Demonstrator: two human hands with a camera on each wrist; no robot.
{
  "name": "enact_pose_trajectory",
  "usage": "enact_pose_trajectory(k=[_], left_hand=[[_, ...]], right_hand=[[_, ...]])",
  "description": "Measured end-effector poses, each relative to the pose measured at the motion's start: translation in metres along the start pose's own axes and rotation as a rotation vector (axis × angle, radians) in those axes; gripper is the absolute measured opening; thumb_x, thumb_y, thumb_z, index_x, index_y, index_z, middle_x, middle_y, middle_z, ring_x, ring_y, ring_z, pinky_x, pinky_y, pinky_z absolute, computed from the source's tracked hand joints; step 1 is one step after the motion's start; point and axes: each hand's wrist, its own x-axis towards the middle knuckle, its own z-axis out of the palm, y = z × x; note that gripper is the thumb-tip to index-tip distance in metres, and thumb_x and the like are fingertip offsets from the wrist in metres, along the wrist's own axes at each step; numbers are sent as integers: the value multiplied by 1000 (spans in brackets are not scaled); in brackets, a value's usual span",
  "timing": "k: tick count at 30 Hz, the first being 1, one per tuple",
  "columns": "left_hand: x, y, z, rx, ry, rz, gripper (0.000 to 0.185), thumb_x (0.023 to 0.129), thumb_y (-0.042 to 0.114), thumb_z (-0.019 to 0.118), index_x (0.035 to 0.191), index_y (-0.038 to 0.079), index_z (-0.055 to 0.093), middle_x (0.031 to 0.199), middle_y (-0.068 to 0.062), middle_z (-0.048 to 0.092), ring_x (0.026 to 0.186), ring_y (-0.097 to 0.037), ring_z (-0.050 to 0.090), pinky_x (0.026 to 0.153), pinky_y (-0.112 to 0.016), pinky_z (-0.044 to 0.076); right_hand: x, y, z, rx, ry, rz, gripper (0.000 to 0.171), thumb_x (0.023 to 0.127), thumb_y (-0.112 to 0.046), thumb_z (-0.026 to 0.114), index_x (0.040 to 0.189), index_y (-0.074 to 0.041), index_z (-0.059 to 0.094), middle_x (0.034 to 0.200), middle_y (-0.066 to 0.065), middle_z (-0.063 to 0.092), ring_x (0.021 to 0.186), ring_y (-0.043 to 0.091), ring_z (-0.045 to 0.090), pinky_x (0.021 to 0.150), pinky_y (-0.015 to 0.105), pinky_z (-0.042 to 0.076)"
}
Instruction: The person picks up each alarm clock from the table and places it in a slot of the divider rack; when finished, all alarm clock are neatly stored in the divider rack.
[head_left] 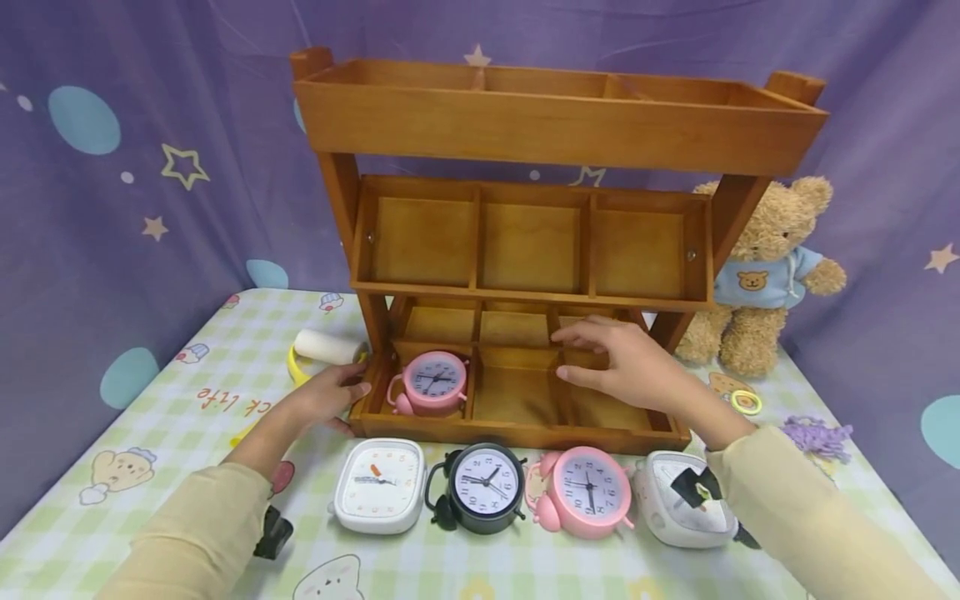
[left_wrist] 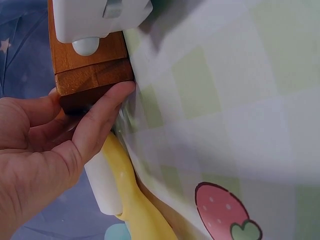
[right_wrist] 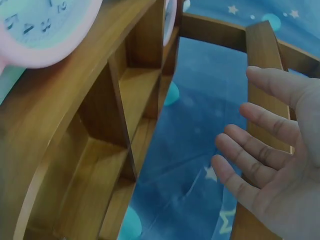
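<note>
A brown wooden tiered shelf [head_left: 525, 287] with divided compartments stands before me. My left hand [head_left: 326, 398] holds the left end of its lowest tier, fingers on either side of the wooden end [left_wrist: 95, 82] in the left wrist view. A pink alarm clock [head_left: 435, 382] sits in the lower left compartment. My right hand [head_left: 626, 367] is raised before the lower right compartments, its fingers [right_wrist: 250, 165] spread and holding nothing. In front of the shelf stand a white square clock [head_left: 378, 486], a black twin-bell clock [head_left: 486, 488], another pink clock [head_left: 590, 492] and a white rounded clock [head_left: 675, 512].
A teddy bear [head_left: 765, 275] in a blue top sits behind the shelf's right end. Left of the shelf lies a white roller with a yellow handle [head_left: 330, 346]. Purple yarn [head_left: 817, 437] and a yellow ring [head_left: 746, 402] lie at the right on the checked cloth [head_left: 180, 467].
</note>
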Motion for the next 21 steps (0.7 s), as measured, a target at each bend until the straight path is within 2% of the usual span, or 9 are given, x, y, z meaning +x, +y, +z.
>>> enact_pose_trajectory(k=[5, 15, 21], left_hand=[[0, 0, 1, 1, 0, 9, 57, 107, 2, 38, 152, -20, 11, 150, -47, 23, 124, -57, 50, 70, -49, 64], [0, 1, 1, 1, -3, 5, 58, 107, 2, 37, 153, -19, 9, 151, -47, 21, 126, -58, 47, 71, -48, 64], [-1, 0, -1, 20, 0, 2, 58, 108, 4, 38, 153, -18, 9, 152, -45, 20, 123, -56, 51, 71, -47, 64]], right_hand=[[-17, 8, -9, -1, 38, 9, 40, 95, -31, 74, 130, -11, 67, 126, 11, 67, 113, 35, 64, 94, 56, 56], [-54, 26, -22, -41, 114, 44, 41, 91, -26, 79, 129, -13, 68, 120, 8, 69, 106, 28, 65, 86, 48, 59], [-76, 40, -31, -41, 139, 100, 46, 92, -27, 79, 133, -13, 65, 125, 11, 67, 108, 33, 64, 86, 54, 58]])
